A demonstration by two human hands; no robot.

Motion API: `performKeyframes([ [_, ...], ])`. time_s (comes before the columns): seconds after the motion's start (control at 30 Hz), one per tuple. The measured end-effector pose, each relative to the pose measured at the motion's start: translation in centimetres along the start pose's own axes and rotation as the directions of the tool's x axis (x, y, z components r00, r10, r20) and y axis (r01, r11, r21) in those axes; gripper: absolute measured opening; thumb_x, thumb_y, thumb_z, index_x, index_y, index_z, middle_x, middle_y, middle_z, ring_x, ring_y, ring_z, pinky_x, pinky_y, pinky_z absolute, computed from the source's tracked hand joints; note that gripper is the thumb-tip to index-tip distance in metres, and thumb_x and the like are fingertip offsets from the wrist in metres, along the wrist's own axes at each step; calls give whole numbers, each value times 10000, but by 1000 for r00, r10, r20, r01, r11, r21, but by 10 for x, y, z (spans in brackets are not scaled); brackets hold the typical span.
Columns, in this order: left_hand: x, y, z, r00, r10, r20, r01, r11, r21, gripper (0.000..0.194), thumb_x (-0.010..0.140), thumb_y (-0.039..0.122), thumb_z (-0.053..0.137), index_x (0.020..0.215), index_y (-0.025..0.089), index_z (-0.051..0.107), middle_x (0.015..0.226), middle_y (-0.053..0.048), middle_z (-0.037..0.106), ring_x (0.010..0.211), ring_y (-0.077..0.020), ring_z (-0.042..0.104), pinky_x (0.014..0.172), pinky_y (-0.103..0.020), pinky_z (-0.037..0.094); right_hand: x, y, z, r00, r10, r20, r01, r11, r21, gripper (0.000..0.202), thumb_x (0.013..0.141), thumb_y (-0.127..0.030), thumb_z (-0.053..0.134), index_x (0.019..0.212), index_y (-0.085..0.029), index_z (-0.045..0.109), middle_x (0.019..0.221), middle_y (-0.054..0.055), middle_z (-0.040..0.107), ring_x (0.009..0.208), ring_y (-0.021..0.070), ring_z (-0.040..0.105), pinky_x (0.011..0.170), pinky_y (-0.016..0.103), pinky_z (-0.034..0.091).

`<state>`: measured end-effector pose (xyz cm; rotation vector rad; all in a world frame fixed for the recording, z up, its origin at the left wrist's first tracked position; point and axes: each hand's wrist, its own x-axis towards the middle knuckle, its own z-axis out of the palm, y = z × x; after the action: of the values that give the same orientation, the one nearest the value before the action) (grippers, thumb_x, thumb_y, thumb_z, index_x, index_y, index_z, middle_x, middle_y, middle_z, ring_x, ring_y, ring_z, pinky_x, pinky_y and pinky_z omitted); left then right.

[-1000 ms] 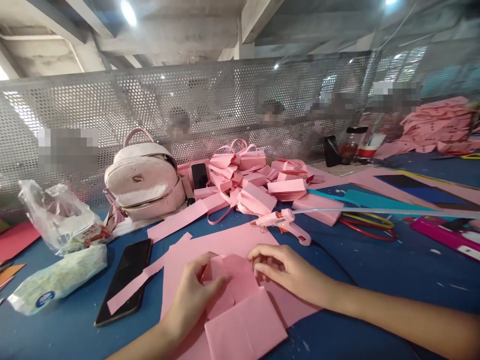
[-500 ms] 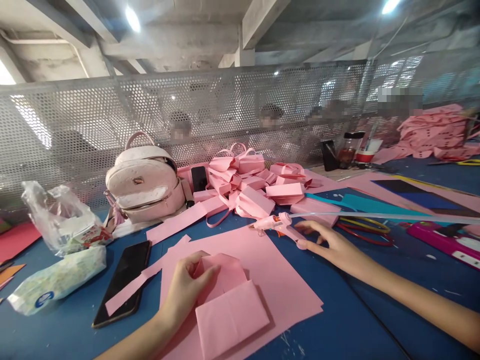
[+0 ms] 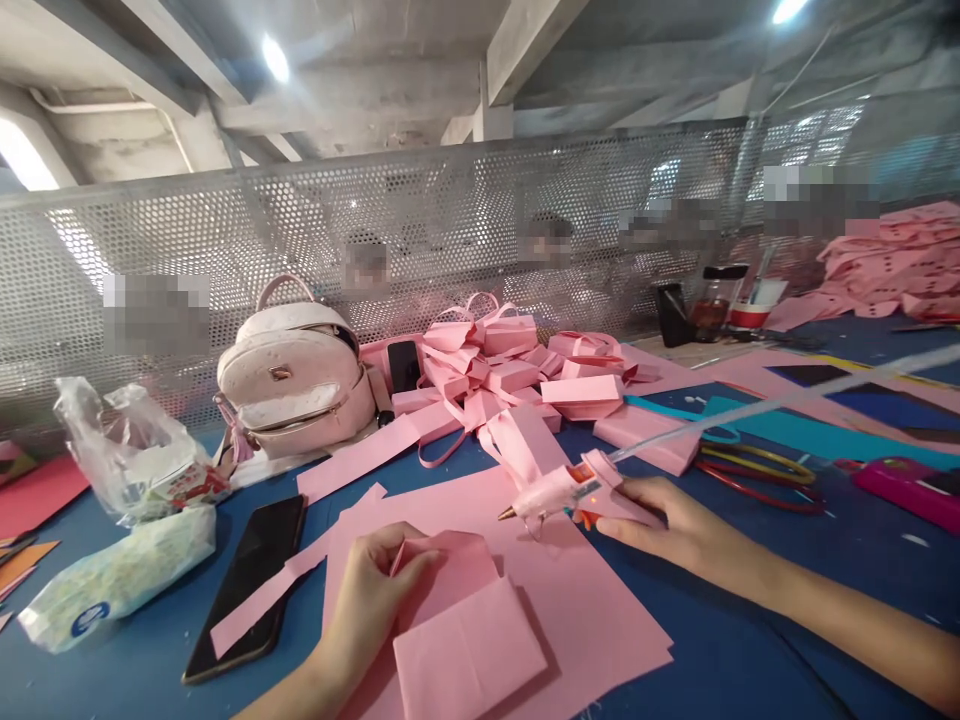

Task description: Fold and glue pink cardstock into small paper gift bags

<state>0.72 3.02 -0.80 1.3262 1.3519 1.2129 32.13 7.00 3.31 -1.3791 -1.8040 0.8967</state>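
Note:
My left hand (image 3: 386,585) pinches the flap of a folded pink paper box (image 3: 469,645), which rests on large pink paper sheets (image 3: 600,630). My right hand (image 3: 667,525) is wrapped round the handle of a pink hot glue gun (image 3: 559,490). Its metal nozzle points left, above the sheets and a little beyond the box. A long clear glue stick (image 3: 757,405) sticks out of the gun's back toward the right. The fingers of my right hand are partly hidden behind the handle.
Behind the sheets lies a heap of folded pink paper pieces (image 3: 510,360). A pale pink backpack (image 3: 292,380), a black phone (image 3: 247,580) and a tissue pack (image 3: 120,575) are on the left. On the right are coloured cords (image 3: 765,475) and a magenta power strip (image 3: 911,490).
My right hand has closed round the glue gun's handle and lifted it toward me, with the glue stick now slanting upward. My left hand still pinches the paper flap.

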Motion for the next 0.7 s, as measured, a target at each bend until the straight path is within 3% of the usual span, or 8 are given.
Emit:
performKeyframes([
  [0.13,8,-3,-6,999,39,19,-41,997,68,221,762,366,748,691,157,756,660,-27,710,621,-152,597,565,-210,436,4,-11,14,996,76,38,-79,992,102,559,716,-681,705,960,-179,724,954,103,718,917,328,645,744,383,534],
  [0.23,11,-5,-8,998,59,10,-60,994,96,211,756,361,745,690,162,766,676,-41,732,640,-173,621,580,-224,453,16,-13,28,988,60,142,-88,976,199,521,733,-651,707,918,-164,701,810,56,640,709,204,578,581,293,459],
  [0.37,12,-8,-8,999,53,-2,-53,996,67,207,768,357,737,693,166,767,667,-38,730,636,-172,627,568,-221,460,29,0,43,953,-21,303,-90,933,349,521,773,-656,681,881,-147,645,677,-13,533,556,103,430,516,246,338],
  [0.5,13,-13,-8,999,43,13,-44,996,81,201,767,360,742,712,170,775,697,-42,742,666,-181,656,605,-229,491,29,16,45,908,-74,413,-115,903,414,543,797,-693,645,852,-155,599,592,-59,425,498,83,341,473,241,229],
  [0.7,13,-17,-13,999,20,40,-26,988,150,219,801,382,728,763,177,797,746,-63,770,695,-196,696,619,-231,532,18,10,39,923,8,385,-178,895,410,547,773,-698,679,828,-161,593,647,-39,482,530,81,361,494,234,252],
])
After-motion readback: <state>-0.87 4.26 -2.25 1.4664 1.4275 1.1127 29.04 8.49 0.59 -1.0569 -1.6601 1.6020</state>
